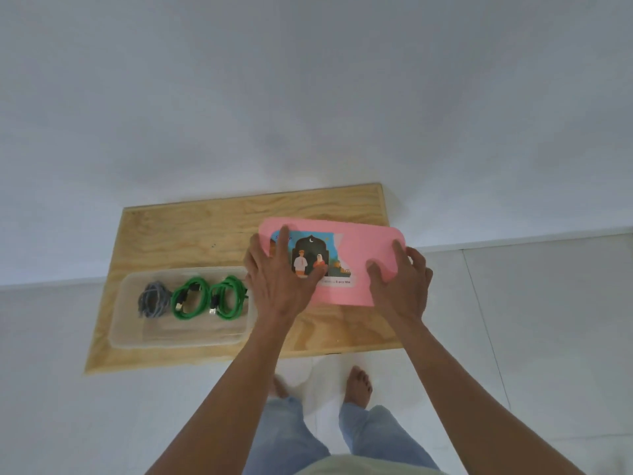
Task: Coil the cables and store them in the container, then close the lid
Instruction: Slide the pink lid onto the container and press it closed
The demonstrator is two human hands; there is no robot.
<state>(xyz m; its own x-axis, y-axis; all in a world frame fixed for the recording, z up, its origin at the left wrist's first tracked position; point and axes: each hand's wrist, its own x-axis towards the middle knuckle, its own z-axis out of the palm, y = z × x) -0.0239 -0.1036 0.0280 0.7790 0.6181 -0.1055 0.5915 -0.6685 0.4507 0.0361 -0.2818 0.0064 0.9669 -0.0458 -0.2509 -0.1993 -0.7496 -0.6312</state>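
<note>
- My left hand and right hand grip the pink lid at opposite ends, over the table.
- 3 coiled cables lie inside the open clear container, left of the lid.

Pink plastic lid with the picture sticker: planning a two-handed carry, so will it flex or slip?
The pink plastic lid looks thin and flat, so probably light and slightly bendy. Left hand and right hand grip opposite ends, which should limit sagging. Its smooth surface may be slippery.
</note>
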